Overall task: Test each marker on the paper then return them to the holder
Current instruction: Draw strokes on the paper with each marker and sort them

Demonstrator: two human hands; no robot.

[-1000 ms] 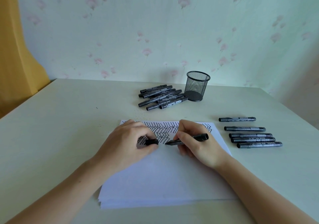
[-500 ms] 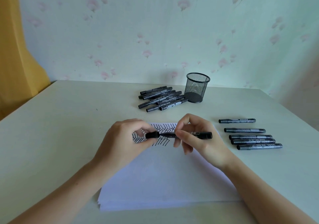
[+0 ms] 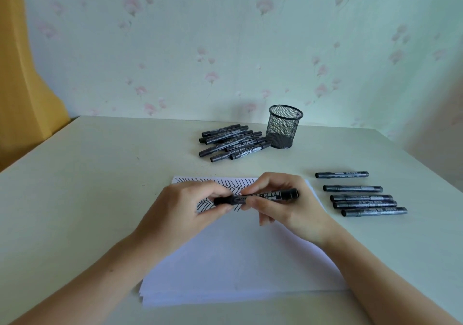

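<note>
Black wire mesh forms the holder [image 3: 284, 126], which stands upright on the pale worktop [image 3: 100, 186], far beyond the grip; through the mesh we see nothing inside it. A loose heap of black markers [image 3: 234, 145] lies just left of the holder. Five more markers [image 3: 360, 196] lie in a row to the right of the grip, well apart from it.

Compared with a second ago, the marker [image 3: 255, 196] has lifted off the paper [image 3: 238, 257], and its cap, then held apart in the left hand, now sits on the tip end. The marker lies level above the zigzag lines drawn at the paper's far edge.

We see the left hand [image 3: 185, 212] pinching the capped end between thumb and fingers, and the right hand [image 3: 283, 204] curled round the barrel, so both grips grasp the same marker. It is a black barrel with a pale printed label, too blurred to read. The paper is a white stack lying flat beneath both hands.
</note>
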